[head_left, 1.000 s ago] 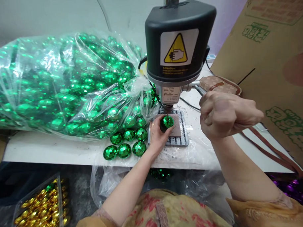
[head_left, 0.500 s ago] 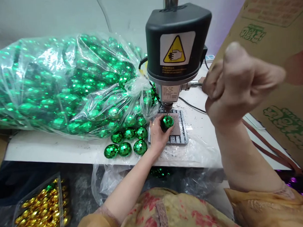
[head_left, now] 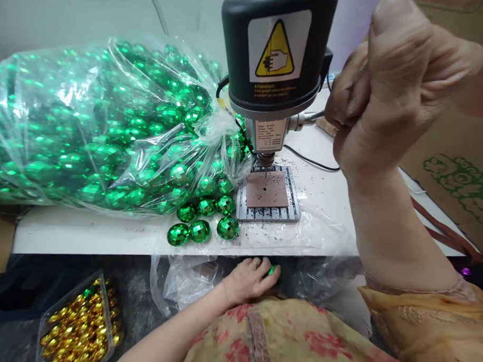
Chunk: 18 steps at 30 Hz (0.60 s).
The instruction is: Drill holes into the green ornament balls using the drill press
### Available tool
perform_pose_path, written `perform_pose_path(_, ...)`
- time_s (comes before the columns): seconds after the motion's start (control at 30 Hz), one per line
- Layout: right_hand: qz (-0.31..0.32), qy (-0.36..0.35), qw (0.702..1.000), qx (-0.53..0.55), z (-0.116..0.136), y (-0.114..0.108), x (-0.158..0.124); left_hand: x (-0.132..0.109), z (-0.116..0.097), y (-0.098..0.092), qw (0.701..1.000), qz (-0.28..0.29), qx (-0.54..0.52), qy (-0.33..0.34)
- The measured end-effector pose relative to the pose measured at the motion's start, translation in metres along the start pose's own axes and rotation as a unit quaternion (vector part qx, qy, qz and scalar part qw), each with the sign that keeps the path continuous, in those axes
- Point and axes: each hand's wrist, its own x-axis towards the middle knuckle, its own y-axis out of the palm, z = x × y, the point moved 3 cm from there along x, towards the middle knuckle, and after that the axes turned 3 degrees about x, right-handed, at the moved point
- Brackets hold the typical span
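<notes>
"Pale wall [head_left: 192,19] at the back, white table [head_left: 88,235] before it. What's central in the head view?"

"A drill [head_left: 278,101], black on top, with a yellow warning sticker [head_left: 280,47]. Under its bit [head_left: 265,173] is a plate [head_left: 268,216] carrying a pinkish board [head_left: 271,198] with one dark hole. Dark crumbs are scattered round the drill's foot."

"Where's the right hand [head_left: 396,86]?"

"Right of the drill, raised high and near the camera. It's balled into a fist round the end of the drill's lever [head_left: 313,116]."

"And the left hand [head_left: 250,278]?"

"Below the drill, in front of the table's edge, just over the wearer's flowered cloth [head_left: 286,332]. Its fingers are half curled down over a green ball [head_left: 271,269]. Only a sliver of that shows, so I can't tell whether it's gripped or merely touched."

"More green ones?"

"Six balls [head_left: 199,231] lie on the table left of the drill, beside the plate. Behind them, also left of the drill, a clear bag [head_left: 105,133] bulges with lots more, its neck bunched near the drill."

"Further out?"

"Low and left of the drill, under table height, a clear tub [head_left: 109,323] of gold balls [head_left: 74,334]. Right of the drill, behind the fist, a carton [head_left: 464,194] with green print."
</notes>
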Motion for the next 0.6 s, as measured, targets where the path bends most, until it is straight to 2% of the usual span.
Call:
perform_pose_path(0.03, 0.0, 0.004, 1.0, -0.004, 0.0, 0.0, 0.0, -0.004, 0.001, 0.0, 1.0, 0.005, 0.008, -0.017)
perform_pose_path(0.07, 0.004, 0.009, 1.0, -0.01, 0.0, 0.0, 0.001, -0.008, 0.001, -0.003, 1.0, -0.013, 0.012, -0.017)
perform_pose_path(0.17, 0.006, 0.012, 1.0, -0.027, -0.002, -0.003, 0.002, -0.013, 0.001, -0.025, 0.984, -0.169, 0.052, 0.0)
perform_pose_path(0.2, 0.007, 0.007, 1.0, -0.023, -0.003, -0.004, 0.002, -0.013, 0.004, -0.034, 0.971, -0.222, 0.084, -0.034)
perform_pose_path(0.23, 0.009, -0.002, 1.0, -0.014, -0.003, -0.005, 0.002, -0.012, 0.009, -0.042, 0.954, -0.256, 0.119, -0.097)
perform_pose_path(0.27, 0.013, -0.008, 1.0, -0.004, -0.004, -0.005, 0.002, -0.01, 0.016, -0.05, 0.935, -0.267, 0.15, -0.177)
perform_pose_path(0.33, 0.017, -0.015, 1.0, 0.007, -0.006, -0.006, 0.003, -0.005, 0.031, -0.06, 0.897, -0.24, 0.18, -0.324)
perform_pose_path(0.4, 0.009, -0.019, 1.0, 0.004, -0.007, -0.007, 0.003, -0.001, 0.044, -0.061, 0.884, -0.183, 0.164, -0.397)
perform_pose_path(0.47, -0.004, -0.016, 1.0, -0.006, -0.008, -0.007, 0.003, 0.002, 0.05, -0.058, 0.889, -0.154, 0.14, -0.408)
perform_pose_path(0.6, 0.01, -0.02, 1.0, 0.002, -0.012, -0.008, 0.004, 0.003, 0.048, -0.05, 0.903, -0.175, 0.105, -0.378)
